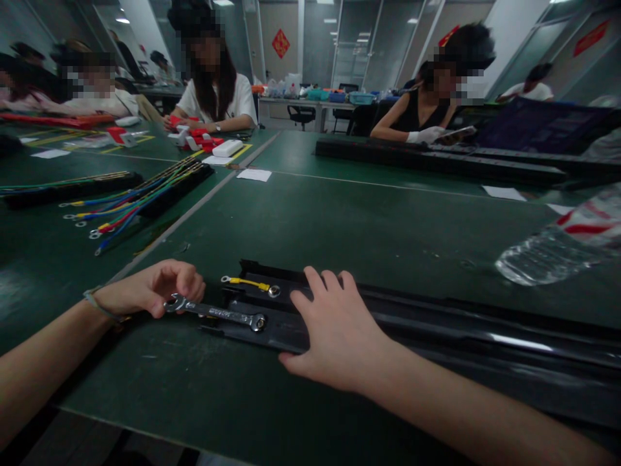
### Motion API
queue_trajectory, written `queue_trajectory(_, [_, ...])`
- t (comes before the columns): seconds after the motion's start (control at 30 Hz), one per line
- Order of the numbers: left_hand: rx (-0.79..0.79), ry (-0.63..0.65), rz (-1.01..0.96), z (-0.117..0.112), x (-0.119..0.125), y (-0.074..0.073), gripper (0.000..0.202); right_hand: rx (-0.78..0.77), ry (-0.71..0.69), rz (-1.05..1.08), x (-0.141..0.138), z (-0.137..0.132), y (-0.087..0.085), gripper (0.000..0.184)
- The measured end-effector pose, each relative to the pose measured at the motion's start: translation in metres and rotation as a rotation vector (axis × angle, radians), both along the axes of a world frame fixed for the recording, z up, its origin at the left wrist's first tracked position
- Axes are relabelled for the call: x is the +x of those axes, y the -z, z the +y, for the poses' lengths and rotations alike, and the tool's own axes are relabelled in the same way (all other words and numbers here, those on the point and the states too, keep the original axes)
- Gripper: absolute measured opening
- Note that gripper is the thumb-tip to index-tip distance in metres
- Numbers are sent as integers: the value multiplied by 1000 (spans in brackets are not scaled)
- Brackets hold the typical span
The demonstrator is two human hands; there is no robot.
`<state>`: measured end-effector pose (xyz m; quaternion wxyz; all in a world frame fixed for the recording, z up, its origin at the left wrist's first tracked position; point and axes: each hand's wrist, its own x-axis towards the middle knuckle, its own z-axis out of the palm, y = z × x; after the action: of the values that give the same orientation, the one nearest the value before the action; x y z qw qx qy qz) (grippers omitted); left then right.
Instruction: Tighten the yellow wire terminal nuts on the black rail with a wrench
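My left hand [177,285] is closed at the open-jaw end of a silver combination wrench [218,312]. The wrench's ring end sits around a bolt on a long black channel-shaped part [286,330]. My right hand [334,323] rests across this black part with its fingers spread, thumb at the near edge and fingertips at the far side. Between the hands, a short yellow wire [250,283] with ring terminals is fastened to the part at one terminal, and its other ring points left. A second lead is mostly hidden under the wrench.
Bundled coloured wires [145,194] with ring terminals lie on black parts at the left. A clear plastic bottle [538,252] lies on its side at the right. Another long black part [436,158] is across the green table [359,220]. People sit at the far side, near red-and-white pieces [196,137].
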<state>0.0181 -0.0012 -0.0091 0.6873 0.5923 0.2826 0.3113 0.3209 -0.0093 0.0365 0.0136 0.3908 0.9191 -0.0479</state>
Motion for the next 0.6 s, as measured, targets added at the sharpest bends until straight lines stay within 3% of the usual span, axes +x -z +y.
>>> queue_trajectory(0.3, [13, 97, 53, -2, -2, -1, 24, 34, -5, 25, 0, -1, 3, 70])
queue_trajectory(0.6, [-22, 86, 59, -2, -1, 0, 25, 59, -18, 37, 2, -2, 5, 69])
